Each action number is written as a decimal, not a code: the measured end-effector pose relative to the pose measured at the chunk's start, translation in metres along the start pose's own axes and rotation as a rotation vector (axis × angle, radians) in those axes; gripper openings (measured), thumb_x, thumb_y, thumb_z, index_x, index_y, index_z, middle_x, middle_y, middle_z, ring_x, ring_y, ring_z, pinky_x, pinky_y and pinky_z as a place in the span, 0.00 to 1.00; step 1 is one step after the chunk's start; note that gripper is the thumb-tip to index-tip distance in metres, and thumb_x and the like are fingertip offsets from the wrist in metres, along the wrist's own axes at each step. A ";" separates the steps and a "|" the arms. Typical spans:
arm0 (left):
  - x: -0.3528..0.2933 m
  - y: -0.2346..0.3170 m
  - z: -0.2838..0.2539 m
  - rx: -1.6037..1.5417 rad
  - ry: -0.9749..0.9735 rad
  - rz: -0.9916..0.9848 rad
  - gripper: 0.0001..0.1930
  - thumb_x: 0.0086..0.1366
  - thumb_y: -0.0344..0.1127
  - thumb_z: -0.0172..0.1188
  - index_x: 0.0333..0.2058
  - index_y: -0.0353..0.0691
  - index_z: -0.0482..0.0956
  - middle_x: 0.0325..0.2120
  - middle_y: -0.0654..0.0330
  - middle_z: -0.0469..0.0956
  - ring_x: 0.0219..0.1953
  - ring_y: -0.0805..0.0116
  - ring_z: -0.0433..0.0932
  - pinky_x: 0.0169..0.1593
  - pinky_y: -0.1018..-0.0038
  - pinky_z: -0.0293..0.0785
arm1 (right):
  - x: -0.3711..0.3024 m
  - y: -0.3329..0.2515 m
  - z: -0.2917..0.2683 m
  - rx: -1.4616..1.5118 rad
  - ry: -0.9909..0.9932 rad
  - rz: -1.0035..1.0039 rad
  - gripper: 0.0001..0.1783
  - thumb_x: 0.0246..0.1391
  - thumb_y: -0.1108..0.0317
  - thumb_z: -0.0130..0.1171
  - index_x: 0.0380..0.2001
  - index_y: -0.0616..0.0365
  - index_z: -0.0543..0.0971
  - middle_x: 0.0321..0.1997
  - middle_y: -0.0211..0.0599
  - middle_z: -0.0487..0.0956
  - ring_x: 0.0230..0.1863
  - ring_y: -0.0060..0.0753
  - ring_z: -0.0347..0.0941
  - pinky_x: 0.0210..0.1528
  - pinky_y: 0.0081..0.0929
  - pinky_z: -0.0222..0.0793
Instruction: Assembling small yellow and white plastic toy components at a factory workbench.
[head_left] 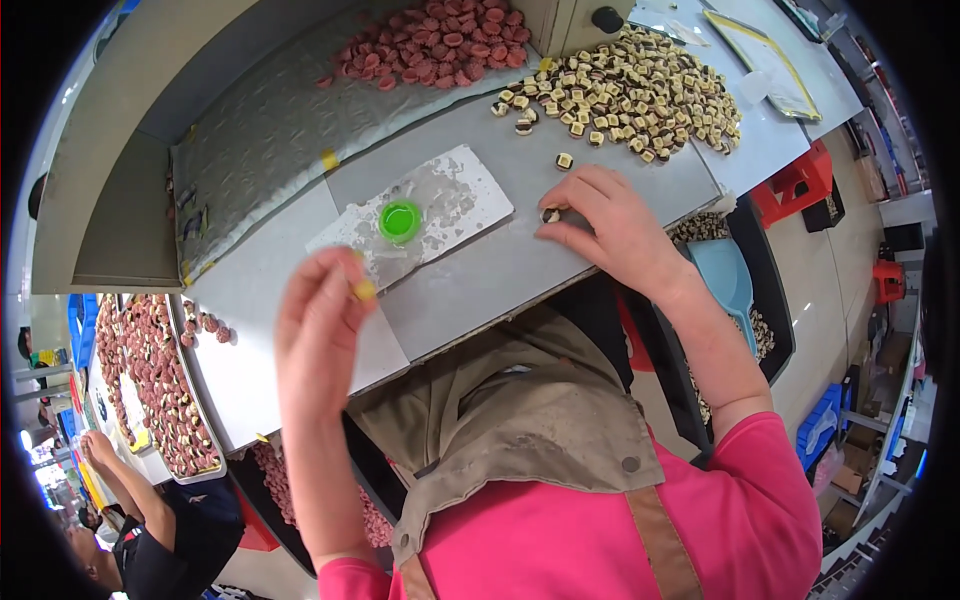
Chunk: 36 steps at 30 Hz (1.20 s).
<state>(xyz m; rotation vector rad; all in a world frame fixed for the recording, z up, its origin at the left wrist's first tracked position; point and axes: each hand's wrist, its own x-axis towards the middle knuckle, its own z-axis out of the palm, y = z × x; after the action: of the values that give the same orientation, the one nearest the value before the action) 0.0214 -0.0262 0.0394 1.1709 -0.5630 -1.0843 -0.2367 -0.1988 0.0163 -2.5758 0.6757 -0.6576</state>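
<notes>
My right hand (610, 225) pinches a small dark-brown-and-cream piece (550, 214) between thumb and fingertips, just above the grey tabletop. My left hand (325, 305), a little blurred, is raised by the near edge of a white board with its fingers drawn together. Yellow shows at its fingertips; whether this is a held thing or a covering on the fingers I cannot make out. A round bright green dish (400, 222) stands on the stained white board (475, 190), between my hands. One loose brown-and-cream block (564, 161) lies just beyond my right hand.
Many similar blocks (640, 95) are heaped at the back right. Reddish ridged cup-shaped pieces (440, 45) lie on a grey padded mat (270, 160). A tray of finished-looking red-and-cream pieces (170, 400) sits at left, near another person's arm (130, 480). A light-blue scoop (722, 275) rests in a black bin.
</notes>
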 end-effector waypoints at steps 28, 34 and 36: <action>-0.037 -0.042 -0.016 -0.575 -0.045 -0.066 0.15 0.69 0.33 0.49 0.53 0.38 0.67 0.40 0.64 0.75 0.39 0.77 0.74 0.45 0.79 0.75 | 0.025 -0.040 0.000 -0.029 -0.243 -0.019 0.09 0.52 0.75 0.57 0.38 0.60 0.76 0.37 0.40 0.75 0.38 0.41 0.72 0.41 0.30 0.69; -0.041 -0.038 -0.014 -0.436 -0.027 -0.096 0.16 0.67 0.33 0.54 0.52 0.39 0.69 0.43 0.65 0.74 0.45 0.77 0.73 0.49 0.77 0.71 | 0.032 -0.056 -0.003 0.104 -0.293 0.170 0.08 0.53 0.75 0.56 0.38 0.60 0.76 0.37 0.40 0.75 0.37 0.38 0.72 0.38 0.28 0.69; -0.041 -0.040 -0.015 -0.450 -0.030 -0.070 0.16 0.67 0.33 0.54 0.52 0.39 0.69 0.43 0.65 0.74 0.45 0.77 0.72 0.49 0.77 0.71 | 0.050 -0.072 0.002 0.129 -0.202 0.035 0.08 0.53 0.74 0.56 0.38 0.60 0.76 0.37 0.39 0.75 0.36 0.36 0.72 0.37 0.28 0.69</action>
<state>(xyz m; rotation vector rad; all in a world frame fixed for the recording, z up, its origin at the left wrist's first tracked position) 0.0017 0.0170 0.0039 0.7858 -0.2792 -1.2137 -0.1717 -0.1673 0.0655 -2.4621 0.5905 -0.4078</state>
